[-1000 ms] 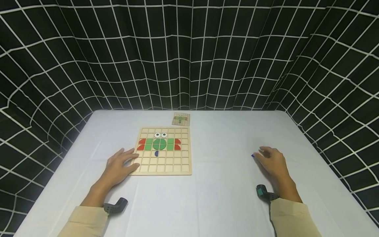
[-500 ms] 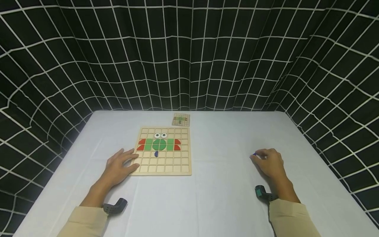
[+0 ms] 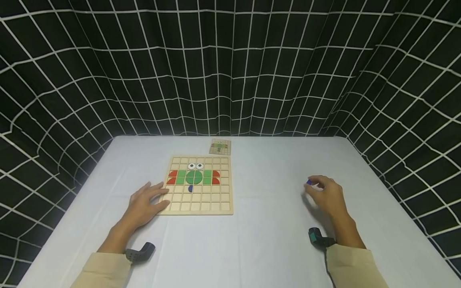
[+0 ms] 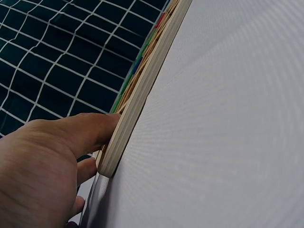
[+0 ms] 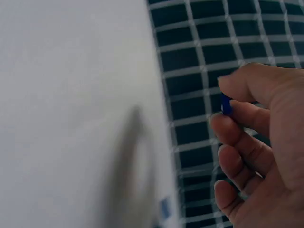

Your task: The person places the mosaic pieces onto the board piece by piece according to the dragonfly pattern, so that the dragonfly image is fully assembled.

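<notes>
Between the thumb and fingertips of my right hand (image 3: 328,197) is a small blue tile (image 5: 226,104), held a little above the white table; its shadow falls beneath. Most of the tile's outline is covered by the fingers. My left hand (image 3: 144,204) lies at the left edge of a square wooden grid board (image 3: 212,206), fingers spread, tips and thumb touching its rim. On the board are two eye tiles (image 3: 195,166), green tiles (image 3: 194,177) forming a disc with squares beside it, red tiles (image 3: 215,177) at both ends, and one blue tile (image 3: 190,189) below the disc.
A small pattern card (image 3: 220,147) lies behind the board, showing a similar figure. The white cloth-covered table (image 3: 266,224) extends between the board and my right hand. A black curtain (image 3: 230,68) with white grid lines surrounds the table's back and sides.
My right hand has lifted slightly off the table with the blue tile, its fingertips closing more firmly round it. The left hand and the board have stayed in place.
</notes>
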`<state>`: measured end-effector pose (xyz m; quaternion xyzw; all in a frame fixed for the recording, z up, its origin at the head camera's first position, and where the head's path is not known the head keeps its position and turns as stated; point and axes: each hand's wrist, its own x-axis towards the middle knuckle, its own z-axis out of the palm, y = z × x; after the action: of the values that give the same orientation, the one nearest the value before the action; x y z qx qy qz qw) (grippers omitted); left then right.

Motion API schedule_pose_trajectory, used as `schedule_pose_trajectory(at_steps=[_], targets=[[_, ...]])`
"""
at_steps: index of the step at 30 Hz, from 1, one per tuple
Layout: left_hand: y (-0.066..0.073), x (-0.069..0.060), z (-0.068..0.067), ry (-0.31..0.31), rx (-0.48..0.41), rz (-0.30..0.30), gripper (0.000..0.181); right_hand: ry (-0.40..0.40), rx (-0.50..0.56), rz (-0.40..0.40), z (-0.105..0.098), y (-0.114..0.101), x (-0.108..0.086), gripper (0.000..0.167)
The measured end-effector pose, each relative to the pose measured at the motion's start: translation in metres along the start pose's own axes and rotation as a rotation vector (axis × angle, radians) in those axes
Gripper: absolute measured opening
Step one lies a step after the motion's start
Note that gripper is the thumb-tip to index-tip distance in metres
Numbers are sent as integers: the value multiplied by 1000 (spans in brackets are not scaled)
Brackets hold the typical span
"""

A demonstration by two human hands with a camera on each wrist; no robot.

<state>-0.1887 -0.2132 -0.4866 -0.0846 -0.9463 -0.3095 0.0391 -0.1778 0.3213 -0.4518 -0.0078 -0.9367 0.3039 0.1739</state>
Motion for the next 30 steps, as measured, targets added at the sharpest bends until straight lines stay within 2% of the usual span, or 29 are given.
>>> schedule_pose_trajectory(at_steps=[9,13,22,30], targets=[[3,0,-2,3,3,8,44,160,133,-219,-24,-67,4,24],[2,0,-1,2,4,3,44,184,196,-296,-27,-95,3,25],[-3,0,1,-5,5,28,44,158,332,-473,-14,-146,2,28],[-1,0,0,2,9,23,44,90,362,-523,16,-181,1,25]])
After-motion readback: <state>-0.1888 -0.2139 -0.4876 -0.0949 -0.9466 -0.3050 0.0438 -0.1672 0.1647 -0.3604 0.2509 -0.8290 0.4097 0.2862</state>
